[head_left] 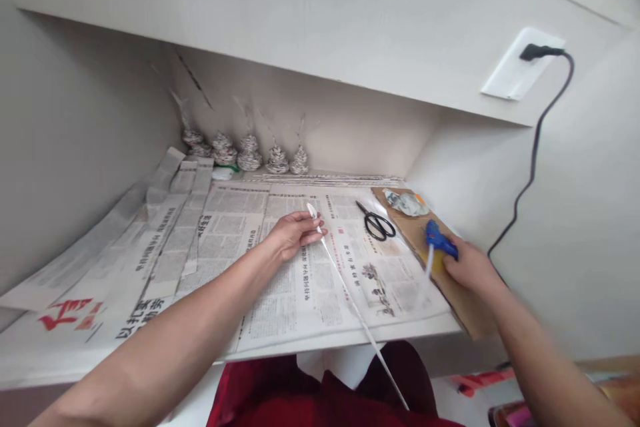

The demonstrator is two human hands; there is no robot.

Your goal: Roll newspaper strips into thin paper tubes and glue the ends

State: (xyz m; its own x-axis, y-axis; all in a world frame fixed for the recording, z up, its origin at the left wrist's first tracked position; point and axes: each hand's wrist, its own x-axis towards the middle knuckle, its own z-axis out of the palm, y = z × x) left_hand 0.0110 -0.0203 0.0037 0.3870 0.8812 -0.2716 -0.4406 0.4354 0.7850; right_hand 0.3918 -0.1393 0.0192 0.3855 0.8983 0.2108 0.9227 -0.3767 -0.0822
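Observation:
My left hand (297, 234) pinches a long thin rolled paper stick (345, 287) near its wider, flattened top end. From there the stick slants down past the table's front edge toward my lap. At the right, my right hand (467, 266) is wrapped round a blue hot glue gun (438, 239) with a whitish glue stick poking out of it. The glue gun is over a piece of brown cardboard (415, 230). Between the two hands, black-handled scissors (377, 224) lie on the newspaper sheets (295, 280) that cover the table.
Several woven paper gourd shapes (250, 152) stand along the back wall. Beside them lies a bundle of paper sticks (330, 180). Cut newspaper strips (170, 234) are at the left. Crumpled paper (406, 202) sits on the cardboard. A black cord (536, 140) hangs from the wall socket (523, 64).

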